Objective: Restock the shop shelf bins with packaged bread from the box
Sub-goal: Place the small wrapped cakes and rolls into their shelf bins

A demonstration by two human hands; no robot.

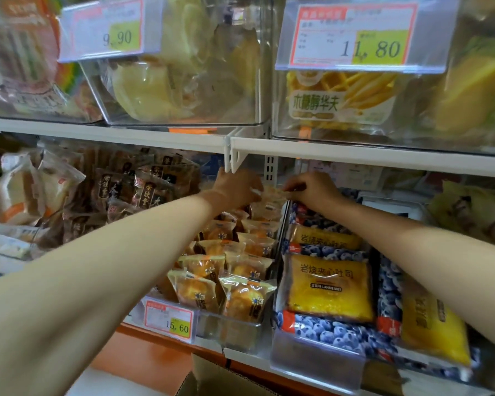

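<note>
Both arms reach deep into the lower shelf, under the white front edge of the upper shelf. The left grip and the right grip meet near the back of the lower shelf, and between them they hold one bread packet. The left grip grasps the packet's left side with curled fingers, and the right grip pinches its upper right edge. The packet hangs just above the rearmost row in the clear middle bin.

That bin holds small bread packets standing upright in two rows that run from its front wall toward the back of the shelf. A price tag reading 15.60 hangs on the front of the bin, at its left.

Just beside it on the right, a second clear bin holds flat yellow toast packs with a blueberry print, lying stacked and tilted. To the left of the middle bin lies a heap of dark brown packets.

The cardboard box shows only an open flap (the rest is cut off) below the front edge of the lower shelf. Clear bins on the upper shelf carry tags reading 9.90 and 11.80.
</note>
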